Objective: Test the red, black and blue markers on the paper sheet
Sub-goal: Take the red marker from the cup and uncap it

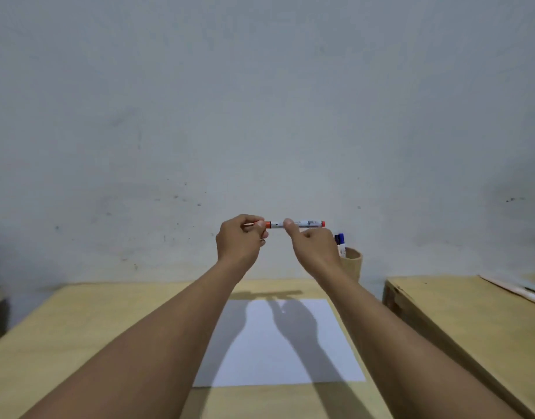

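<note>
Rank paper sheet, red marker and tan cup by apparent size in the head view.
1. paper sheet, largest by far.
2. red marker, longer but thin.
3. tan cup, partly hidden by the right hand; ranking 2 versus 3 is unsure.

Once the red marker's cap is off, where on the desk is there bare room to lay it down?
Bare wood lies left of the paper sheet, out to the table edge, and in a strip between the sheet's near edge and the person. Right of the sheet is only a narrow band. The back right corner is crowded by the holder cup with the blue marker.

We see dim, soft light from above; arm shadows cross the paper sheet (280,343), and edges bend, slightly blurred.
</note>
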A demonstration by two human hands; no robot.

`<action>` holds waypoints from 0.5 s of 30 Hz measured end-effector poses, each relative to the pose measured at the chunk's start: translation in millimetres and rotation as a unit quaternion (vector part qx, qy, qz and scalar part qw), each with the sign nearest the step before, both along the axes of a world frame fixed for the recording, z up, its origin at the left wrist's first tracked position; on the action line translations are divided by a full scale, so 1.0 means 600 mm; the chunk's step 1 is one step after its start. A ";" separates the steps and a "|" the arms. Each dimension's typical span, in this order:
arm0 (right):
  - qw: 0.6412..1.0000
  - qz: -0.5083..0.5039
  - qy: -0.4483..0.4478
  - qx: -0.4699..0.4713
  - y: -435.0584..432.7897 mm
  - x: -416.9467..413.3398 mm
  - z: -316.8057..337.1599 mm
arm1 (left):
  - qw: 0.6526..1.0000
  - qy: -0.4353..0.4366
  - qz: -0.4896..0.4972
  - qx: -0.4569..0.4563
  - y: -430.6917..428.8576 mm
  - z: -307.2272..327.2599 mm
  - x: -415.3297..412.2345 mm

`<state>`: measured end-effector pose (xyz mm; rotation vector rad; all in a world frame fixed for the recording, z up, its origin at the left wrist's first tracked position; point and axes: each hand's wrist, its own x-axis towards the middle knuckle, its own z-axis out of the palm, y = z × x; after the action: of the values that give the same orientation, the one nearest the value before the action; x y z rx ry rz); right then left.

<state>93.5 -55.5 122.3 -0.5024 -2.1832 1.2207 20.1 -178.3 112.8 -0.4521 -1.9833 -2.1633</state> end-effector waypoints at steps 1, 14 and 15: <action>0.993 0.034 0.000 -0.112 -0.011 -0.003 0.002 | 1.000 -0.002 -0.010 -0.001 -0.007 0.000 -0.001; 0.904 0.143 0.119 -0.384 -0.081 -0.053 -0.031 | 0.997 -0.015 -0.032 -0.072 -0.098 -0.021 -0.034; 0.907 0.135 0.116 -0.382 -0.082 -0.055 -0.036 | 0.996 -0.014 -0.022 -0.087 -0.108 -0.027 -0.039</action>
<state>60.6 -105.0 100.8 -0.3274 -1.5415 2.1770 -3.2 -243.1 96.9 -0.4967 -2.2077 -2.0417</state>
